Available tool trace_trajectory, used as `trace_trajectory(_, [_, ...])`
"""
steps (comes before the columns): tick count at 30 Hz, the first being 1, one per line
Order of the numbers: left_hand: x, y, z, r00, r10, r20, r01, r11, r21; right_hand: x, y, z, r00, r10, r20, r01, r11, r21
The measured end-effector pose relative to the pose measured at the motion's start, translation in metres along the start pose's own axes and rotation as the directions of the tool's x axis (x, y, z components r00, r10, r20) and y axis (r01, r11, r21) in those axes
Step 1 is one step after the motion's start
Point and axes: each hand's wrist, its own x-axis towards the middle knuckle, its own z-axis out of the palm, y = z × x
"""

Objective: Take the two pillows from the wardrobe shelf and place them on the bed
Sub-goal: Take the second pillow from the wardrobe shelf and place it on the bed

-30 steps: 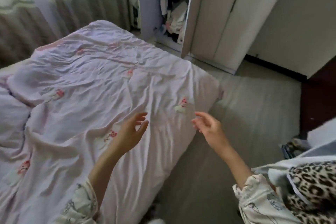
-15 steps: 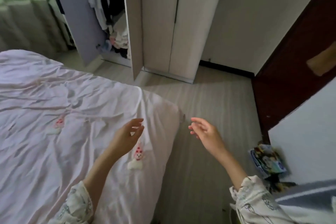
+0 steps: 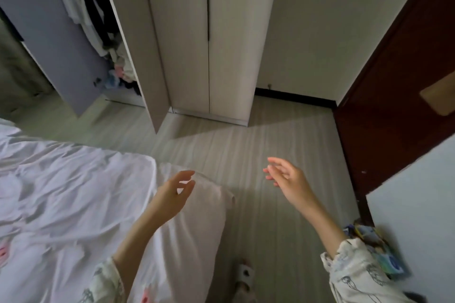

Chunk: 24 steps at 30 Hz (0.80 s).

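Head view, single frame.

Left hand (image 3: 173, 193): empty, raised above corner of bed (image 3: 73, 204); fingers (image 3: 187, 174) loosely curled and slightly apart, touching nothing.

Right hand (image 3: 286, 179): empty, raised over floor (image 3: 246, 155), well apart from left hand; fingers (image 3: 275, 163) extended, loosely together, gripping nothing.

Sleeves (image 3: 357, 275): pale, printed, at both forearms.

Bed: lower left, covered by wrinkled pale pink sheet with small pink motifs; corner rounded, just under left hand.

Wardrobe (image 3: 209, 44): upper centre, pale tall doors; right pair closed, leftmost section open between two swung-out doors (image 3: 56, 39).

Wardrobe contents (image 3: 118, 71): hanging garments above, jumbled clothes below.

Pillows: not identifiable; shelf holding them hidden or out of frame, cannot tell which.

Dark brown door (image 3: 394, 106): right side.

Colourful packets (image 3: 376, 251): on floor, lower right, near white panel.
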Motion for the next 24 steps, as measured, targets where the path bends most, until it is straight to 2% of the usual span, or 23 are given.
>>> trace_trajectory(10, [0.191, 0.044, 0.025, 0.995, -0.075, -0.061, 0.075, 0.997, -0.003, 0.225, -0.021, -0.046, 0.995, -0.031, 0.09, 0.034, 0.999, -0.025])
trace_trajectory(14, [0.254, 0.04, 0.018, 0.983, -0.133, -0.13, 0.132, 0.991, -0.013, 0.307, -0.033, -0.03, 0.978, -0.053, 0.2, 0.059, 0.998, -0.027])
trace_trajectory(24, [0.45, 0.017, -0.033, 0.947, -0.173, -0.271, 0.162, 0.985, -0.063, 0.527, -0.085, 0.032, 0.935, -0.152, 0.321, 0.177, 0.983, -0.051])
